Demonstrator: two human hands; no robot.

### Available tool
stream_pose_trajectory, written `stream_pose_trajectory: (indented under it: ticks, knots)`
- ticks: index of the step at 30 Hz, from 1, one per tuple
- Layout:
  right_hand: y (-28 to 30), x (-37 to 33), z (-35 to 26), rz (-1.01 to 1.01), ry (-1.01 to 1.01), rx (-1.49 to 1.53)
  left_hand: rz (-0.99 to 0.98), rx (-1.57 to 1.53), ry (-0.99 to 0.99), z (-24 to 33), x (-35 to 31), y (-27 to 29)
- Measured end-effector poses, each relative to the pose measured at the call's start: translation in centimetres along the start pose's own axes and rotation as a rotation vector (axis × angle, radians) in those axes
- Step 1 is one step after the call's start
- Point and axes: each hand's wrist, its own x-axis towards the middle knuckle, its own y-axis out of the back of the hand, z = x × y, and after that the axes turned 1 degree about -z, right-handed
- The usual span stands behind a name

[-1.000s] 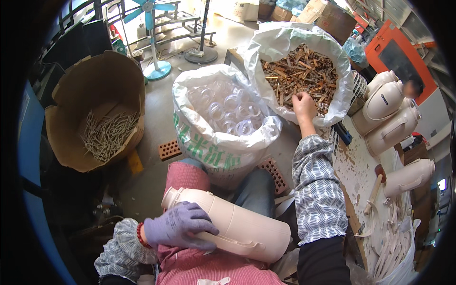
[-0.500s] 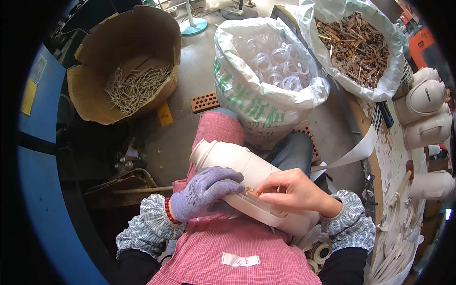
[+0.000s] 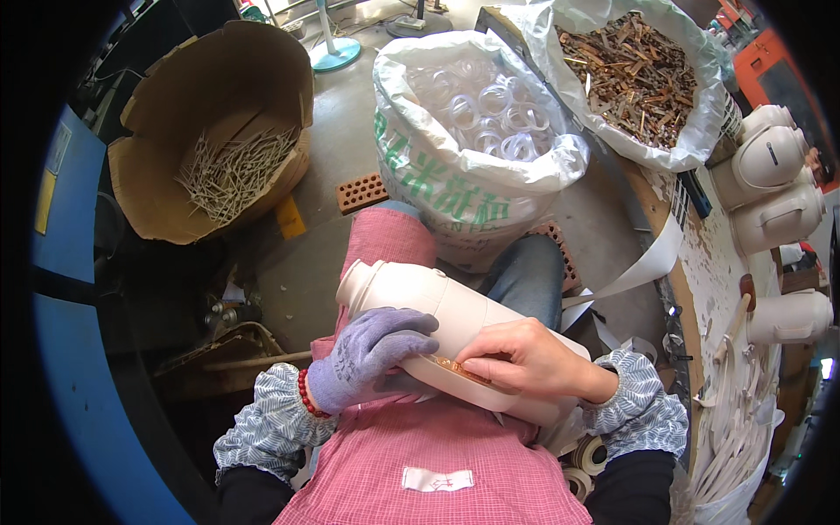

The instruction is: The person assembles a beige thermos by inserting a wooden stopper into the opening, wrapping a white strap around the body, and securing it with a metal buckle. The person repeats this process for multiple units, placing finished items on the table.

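Observation:
A cream plastic thermos jug (image 3: 437, 302) lies tilted across my lap, its neck toward the upper left. My left hand (image 3: 369, 354), in a purple-grey knit glove, is closed round the upper end of the jug's handle (image 3: 455, 383). Bare, my right hand (image 3: 529, 359) has its fingertips and thumb pinched on a shiny amber strip (image 3: 448, 364), which lies along the outer face of the handle. The strip's lower end is partly hidden under those fingers.
Ahead stand a white sack of clear plastic rings (image 3: 503, 109) and a sack of amber strips (image 3: 634, 74). A cardboard box (image 3: 140, 188) holding thin sticks is at left. More cream jugs (image 3: 779, 219) line the right-hand bench (image 3: 700, 289). Perforated bricks (image 3: 360, 192) lie on the floor.
My right hand has lowered onto the handle, and more of the amber strip now shows lying along it. The left hand keeps its grip. The whole view has shifted slightly.

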Motion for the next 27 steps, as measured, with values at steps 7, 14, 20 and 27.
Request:
stream_pose_trajectory:
  ticks: [7, 14, 20, 27]
  knots:
    - [0.4, -0.1, 0.2, -0.104, 0.047, -0.046, -0.054, 0.002, -0.019, 0.2, 0.1, 0.0]
    - [1.1, 0.6, -0.1, -0.191, -0.058, 0.032, -0.065, 0.014, -0.005, 0.4, -0.1, -0.3]
    - [1.1, 0.5, 0.3, -0.204, 0.001, 0.01, -0.069, 0.012, 0.005, 0.4, -0.2, -0.4]
    - [0.7, 0.1, 0.3, -0.175, 0.007, 0.018, -0.063, 0.049, -0.012, 0.4, -0.2, -0.4]
